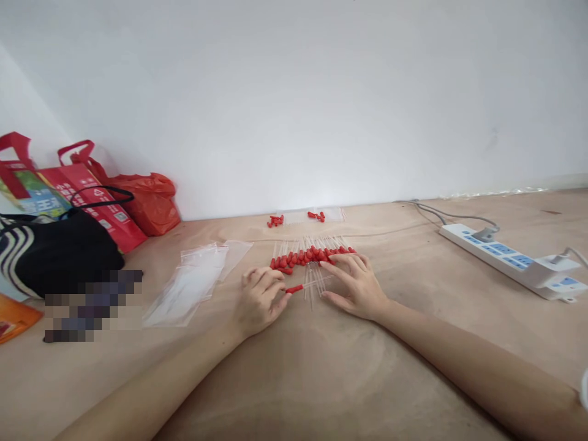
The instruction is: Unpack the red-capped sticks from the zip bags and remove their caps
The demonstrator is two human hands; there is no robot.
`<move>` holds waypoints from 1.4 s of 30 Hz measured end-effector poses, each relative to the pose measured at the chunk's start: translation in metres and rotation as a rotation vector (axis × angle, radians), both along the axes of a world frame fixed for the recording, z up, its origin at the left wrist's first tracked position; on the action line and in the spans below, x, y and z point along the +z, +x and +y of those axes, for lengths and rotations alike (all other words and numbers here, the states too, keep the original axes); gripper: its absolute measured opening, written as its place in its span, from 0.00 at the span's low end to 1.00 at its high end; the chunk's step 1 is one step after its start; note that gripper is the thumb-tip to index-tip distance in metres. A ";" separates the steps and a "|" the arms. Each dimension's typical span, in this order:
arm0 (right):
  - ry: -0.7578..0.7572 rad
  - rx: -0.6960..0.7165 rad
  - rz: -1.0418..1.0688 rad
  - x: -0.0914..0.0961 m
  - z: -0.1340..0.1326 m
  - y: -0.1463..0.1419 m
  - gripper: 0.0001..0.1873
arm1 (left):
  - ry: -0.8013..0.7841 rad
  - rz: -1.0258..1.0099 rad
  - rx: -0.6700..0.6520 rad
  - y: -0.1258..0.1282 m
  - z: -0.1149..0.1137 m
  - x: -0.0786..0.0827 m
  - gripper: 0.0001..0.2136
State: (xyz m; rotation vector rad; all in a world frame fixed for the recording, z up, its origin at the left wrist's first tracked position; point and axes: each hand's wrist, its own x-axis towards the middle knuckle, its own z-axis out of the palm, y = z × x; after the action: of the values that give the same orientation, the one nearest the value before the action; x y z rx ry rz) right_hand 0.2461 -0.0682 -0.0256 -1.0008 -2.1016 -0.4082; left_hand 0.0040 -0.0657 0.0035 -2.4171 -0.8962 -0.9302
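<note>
My left hand (261, 301) is closed, with thumb and forefinger pinching the red rubber bulb of a dropper (294, 288). Its thin clear tube points right, reaching between the thumb and fingers of my right hand (356, 286). That hand is open, its fingers spread at the right side of a pile of droppers (301, 257); whether a fingertip presses on any of them I cannot tell. Red bulbs crowd together in a row across the pile. Clear tubes stick out toward the wall, and several others point toward me.
Clear plastic bags (188, 285) lie left of my left hand. Loose red bulbs (275, 220) and another clear bag (294, 217) are near the wall. A white power strip (500, 254) with plugs and cables stands right. Red bags (149, 202) and a black bag (68, 251) fill the left.
</note>
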 end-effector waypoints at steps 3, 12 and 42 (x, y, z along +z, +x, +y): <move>-0.002 0.040 -0.050 0.001 -0.001 -0.002 0.20 | 0.008 0.001 -0.069 0.007 -0.002 -0.004 0.05; -0.048 0.139 -0.071 0.000 0.000 -0.010 0.11 | -0.002 0.027 -0.094 0.006 -0.001 -0.005 0.05; -0.071 -0.018 0.017 0.003 -0.007 0.004 0.12 | -0.256 -0.224 0.037 -0.028 0.003 -0.003 0.10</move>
State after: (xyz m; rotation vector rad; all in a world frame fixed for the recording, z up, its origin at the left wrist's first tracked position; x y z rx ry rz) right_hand 0.2498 -0.0751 -0.0227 -1.0615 -2.1059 -0.3345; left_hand -0.0240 -0.0627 0.0001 -2.5302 -1.2015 -1.1519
